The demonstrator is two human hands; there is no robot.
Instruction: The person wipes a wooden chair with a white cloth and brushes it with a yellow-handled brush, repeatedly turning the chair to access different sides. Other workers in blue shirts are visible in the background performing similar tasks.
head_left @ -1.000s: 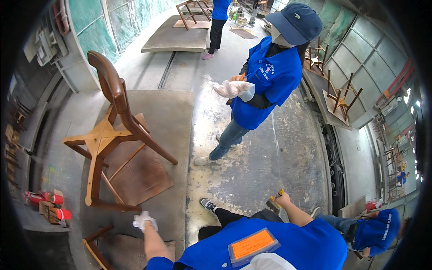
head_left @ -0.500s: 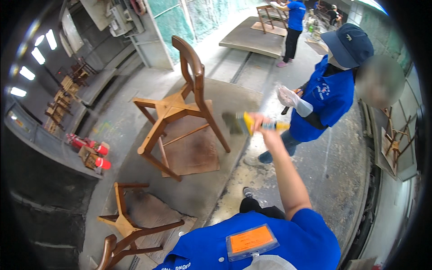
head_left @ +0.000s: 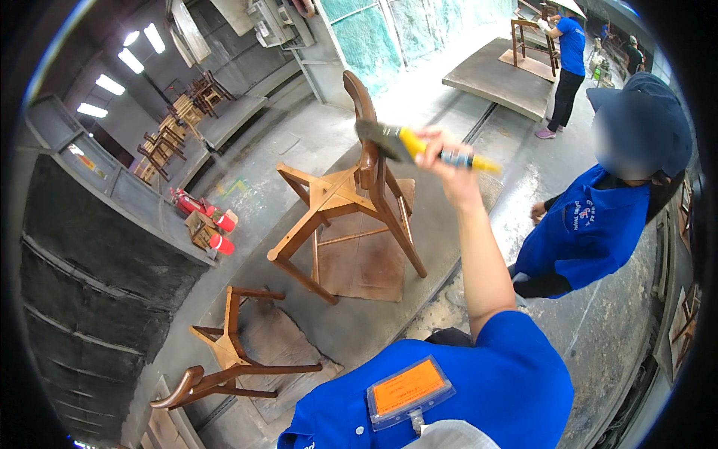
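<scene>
My right hand (head_left: pixel 443 161) is closed round the yellow handle of a wide brush (head_left: pixel 393 141) with dark bristles. The bristle end overlaps the brown curved backrest of a wooden chair frame (head_left: pixel 327 196); whether it touches cannot be told. This chair has a lighter X-shaped seat support with no seat on it, and stands upright on a brown board (head_left: pixel 359 266). My left hand is out of sight. Nearer, at the lower left, a second chair frame (head_left: pixel 224 350) lies tilted beside another stained board (head_left: pixel 273 337).
A co-worker (head_left: pixel 591 224) in a blue shirt and dark cap stands close on my right. Farther off, another person (head_left: pixel 570 67) handles a chair on a low grey platform (head_left: pixel 490 78). Red containers (head_left: pixel 222 243) and a box sit at the left; several chairs line the far left.
My right hand has lifted the brush up to the chair's backrest. My view has turned left, so the chairs appear farther right. The co-worker has turned and bent lower.
</scene>
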